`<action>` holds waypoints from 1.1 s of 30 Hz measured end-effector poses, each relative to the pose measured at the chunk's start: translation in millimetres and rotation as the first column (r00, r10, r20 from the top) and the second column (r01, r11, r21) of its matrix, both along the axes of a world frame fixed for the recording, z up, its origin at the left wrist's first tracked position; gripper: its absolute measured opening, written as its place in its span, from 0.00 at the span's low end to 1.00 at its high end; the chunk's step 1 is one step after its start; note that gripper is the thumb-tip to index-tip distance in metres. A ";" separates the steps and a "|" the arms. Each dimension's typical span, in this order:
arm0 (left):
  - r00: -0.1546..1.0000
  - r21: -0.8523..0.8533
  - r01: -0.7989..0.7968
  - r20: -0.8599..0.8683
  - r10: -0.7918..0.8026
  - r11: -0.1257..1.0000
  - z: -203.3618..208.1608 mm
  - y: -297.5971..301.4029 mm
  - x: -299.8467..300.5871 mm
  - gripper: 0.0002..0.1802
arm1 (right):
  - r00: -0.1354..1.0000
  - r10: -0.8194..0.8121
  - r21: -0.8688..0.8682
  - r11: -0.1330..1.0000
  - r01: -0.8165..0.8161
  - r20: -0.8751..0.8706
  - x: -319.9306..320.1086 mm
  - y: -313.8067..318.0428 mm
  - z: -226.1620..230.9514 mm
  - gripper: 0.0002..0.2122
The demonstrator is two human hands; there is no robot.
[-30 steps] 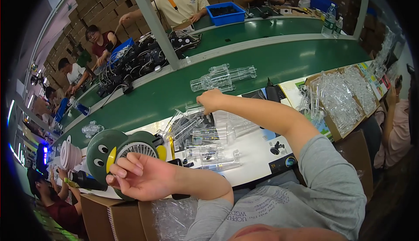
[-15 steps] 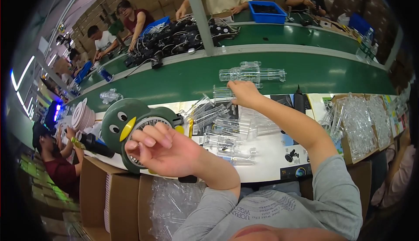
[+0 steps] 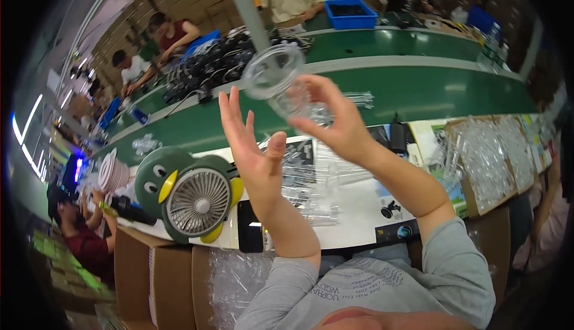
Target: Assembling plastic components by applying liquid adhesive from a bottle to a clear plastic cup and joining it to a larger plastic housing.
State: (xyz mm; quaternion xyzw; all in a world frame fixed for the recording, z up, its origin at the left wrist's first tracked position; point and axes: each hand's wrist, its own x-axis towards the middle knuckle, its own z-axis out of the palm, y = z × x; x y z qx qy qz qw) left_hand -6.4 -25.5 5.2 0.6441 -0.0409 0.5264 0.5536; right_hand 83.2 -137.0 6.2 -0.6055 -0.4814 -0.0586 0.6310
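My right hand (image 3: pixel 335 121) is closed around the narrow stem of a clear plastic piece (image 3: pixel 272 73) and holds it up above the worktable (image 3: pixel 359 201). The piece ends in a wide round dish that tilts toward the upper left. Just below and left of that dish my left hand (image 3: pixel 257 156) is raised, its fingers stretched out and nothing in it. Whether its fingertips touch the dish I cannot tell. Under my hands, more clear plastic pieces (image 3: pixel 302 180) lie heaped on the table, partly hidden by my left forearm.
A green penguin-shaped fan (image 3: pixel 200 201) and a black phone (image 3: pixel 250 228) stand left of the heap. At right is a carton of clear pieces (image 3: pixel 493 159); boxes (image 3: pixel 170 276) sit below the table. A green conveyor (image 3: pixel 436 91) runs beyond, with several co-workers farther off.
My right hand has lifted the clear piece and brought it left, toward my other hand. My left hand has risen from in front of the fan, and its curled fingers have straightened.
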 end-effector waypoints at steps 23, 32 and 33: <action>0.971 -0.002 0.208 0.124 -0.206 0.978 -1.5 7.9 -10.1 0.26 | 0.366 0.303 -0.467 0.412 0.782 0.880 132.5 -175.0 -124.3 0.12; 0.966 0.022 0.257 0.018 -0.258 0.966 -2.2 1.6 -12.2 0.30 | 0.341 0.456 -0.511 0.328 0.794 0.822 141.4 -171.8 -142.3 0.12; 0.958 0.026 0.287 -0.001 -0.287 0.958 -2.0 2.7 -12.0 0.32 | 0.358 0.469 -0.531 0.314 0.787 0.807 142.7 -170.2 -142.7 0.11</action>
